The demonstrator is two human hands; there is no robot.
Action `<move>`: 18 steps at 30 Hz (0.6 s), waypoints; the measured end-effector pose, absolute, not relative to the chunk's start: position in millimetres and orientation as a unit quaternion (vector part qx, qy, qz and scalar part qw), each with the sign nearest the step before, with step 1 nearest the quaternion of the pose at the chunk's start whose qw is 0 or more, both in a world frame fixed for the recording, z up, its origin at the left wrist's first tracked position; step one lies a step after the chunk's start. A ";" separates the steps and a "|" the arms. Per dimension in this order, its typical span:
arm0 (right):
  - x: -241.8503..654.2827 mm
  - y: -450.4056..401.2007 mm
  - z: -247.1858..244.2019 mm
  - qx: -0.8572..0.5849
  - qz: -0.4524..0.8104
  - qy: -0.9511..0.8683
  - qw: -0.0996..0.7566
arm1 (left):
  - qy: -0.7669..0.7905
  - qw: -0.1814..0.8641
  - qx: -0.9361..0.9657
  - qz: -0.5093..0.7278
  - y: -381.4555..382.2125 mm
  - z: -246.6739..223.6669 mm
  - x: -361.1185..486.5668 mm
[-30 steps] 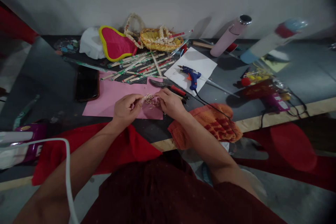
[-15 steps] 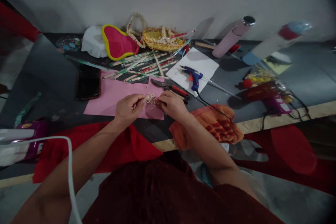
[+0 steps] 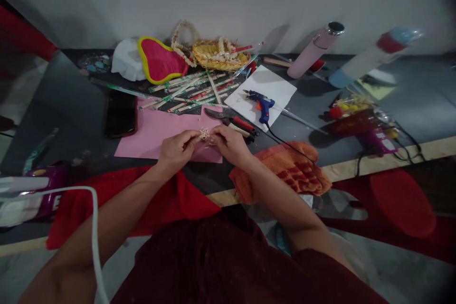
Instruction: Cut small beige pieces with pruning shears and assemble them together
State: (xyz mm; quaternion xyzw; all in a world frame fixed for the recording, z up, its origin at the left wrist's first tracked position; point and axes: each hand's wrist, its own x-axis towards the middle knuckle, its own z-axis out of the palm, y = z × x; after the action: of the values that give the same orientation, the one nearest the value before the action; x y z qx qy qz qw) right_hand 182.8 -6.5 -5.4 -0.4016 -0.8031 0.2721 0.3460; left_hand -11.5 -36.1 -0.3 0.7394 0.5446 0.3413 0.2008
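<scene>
Over the pink paper (image 3: 156,128), a small cluster of short pale wooden pieces (image 3: 204,134) lies between my two hands. My left hand (image 3: 178,151) is on its left side, thumb and fingers pinched together at the cluster's edge. From the right, my right hand (image 3: 231,143) has its fingers curled and closed close to the same pieces. Whatever lies inside either pinch is too small to make out. Red-handled pruning shears (image 3: 237,121) rest just beyond my right hand. Wrapped wooden chopsticks (image 3: 192,89) are spread behind the paper.
A blue glue gun (image 3: 262,104) lies on white paper (image 3: 281,83). A phone (image 3: 121,113) is at the left. Behind stand a yellow basket (image 3: 210,57) and a pink flask (image 3: 313,52). An orange towel (image 3: 295,168) covers the front edge.
Both hands have come slightly closer together around the small pieces. My left hand has shifted a little to the right.
</scene>
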 end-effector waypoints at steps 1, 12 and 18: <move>180.6 -8.8 -4.8 -0.393 0.291 -0.798 0.352 | 0.542 0.198 0.742 0.341 -36.3 -0.8 -11.5; 171.9 -19.6 -5.5 -0.399 0.349 -0.752 0.391 | 0.529 0.201 0.752 0.338 -36.4 0.2 -9.6; 172.2 -20.1 -2.6 -0.398 0.373 -0.737 0.399 | 0.525 0.197 0.758 0.335 -37.5 2.5 -9.0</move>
State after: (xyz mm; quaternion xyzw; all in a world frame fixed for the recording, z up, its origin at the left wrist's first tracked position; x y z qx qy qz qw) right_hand 172.2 -20.1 -2.6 -0.3978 -0.7371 0.3727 0.3994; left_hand -9.0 -37.5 2.5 0.7578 0.5245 0.3345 0.1967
